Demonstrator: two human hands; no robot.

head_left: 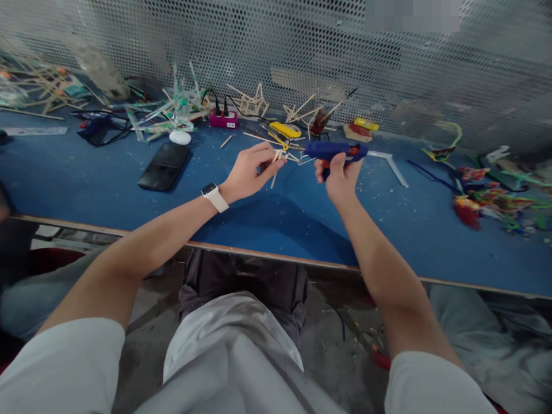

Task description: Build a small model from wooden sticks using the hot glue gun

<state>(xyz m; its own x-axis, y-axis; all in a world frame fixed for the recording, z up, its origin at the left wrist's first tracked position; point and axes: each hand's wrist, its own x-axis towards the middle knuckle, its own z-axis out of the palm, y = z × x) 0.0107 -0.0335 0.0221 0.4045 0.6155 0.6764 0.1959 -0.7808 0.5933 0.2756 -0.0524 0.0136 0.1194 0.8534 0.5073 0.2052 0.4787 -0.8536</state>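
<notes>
My right hand (342, 175) is wrapped round the handle of a blue glue gun (330, 150), whose nozzle points left. Close to that nozzle, my left hand (254, 169) pinches a small bundle of thin wooden sticks (281, 155) between thumb and fingers. Whether the nozzle touches the sticks I cannot tell. Just behind them lie a yellow-handled tool (278, 138) and a yellow utility knife (287, 130). A white-strapped watch (214, 197) is on my left wrist.
A black phone (164, 167) and a white oval object (180, 137) lie to the left. Stick structures and a purple power adapter (223, 119) line the perforated metal screen (267, 52). Colourful tangled pieces (487, 198) are at the right. The blue table (276, 230) ends before my lap.
</notes>
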